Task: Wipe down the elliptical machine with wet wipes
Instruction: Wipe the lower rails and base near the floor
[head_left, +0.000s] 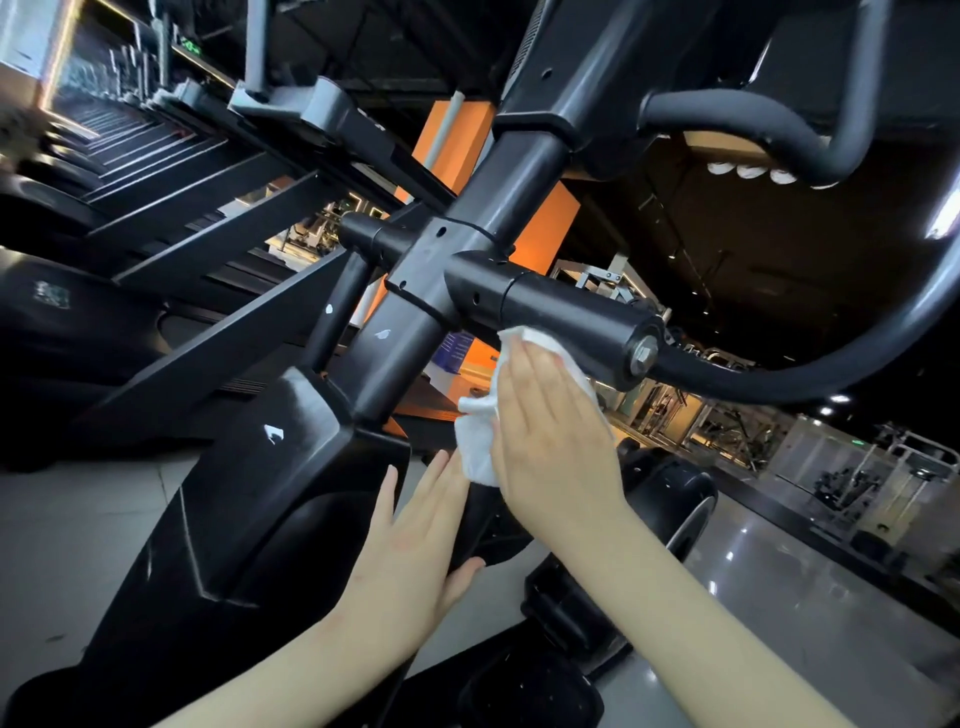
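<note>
The black elliptical machine (467, 223) fills the view, its upright post crossed by a thick horizontal axle (566, 306) with a bolt at its right end. A white wet wipe (478, 436) lies under my right hand (550, 431), whose straight fingers press it up against the underside of the axle. Part of the wipe hangs loose below the palm. My left hand (415, 540) is flat with its fingers straight, held beside the black lower shroud (291, 467), fingertips just under the hanging wipe. White scuff marks dot the post and shroud.
A curved black handlebar (810, 364) sweeps right from the axle end, and padded grips (753, 130) hang above. A row of treadmills (130, 171) stands at the left. Grey floor (779, 582) and more gym equipment lie at the right. An orange pillar (462, 140) stands behind the post.
</note>
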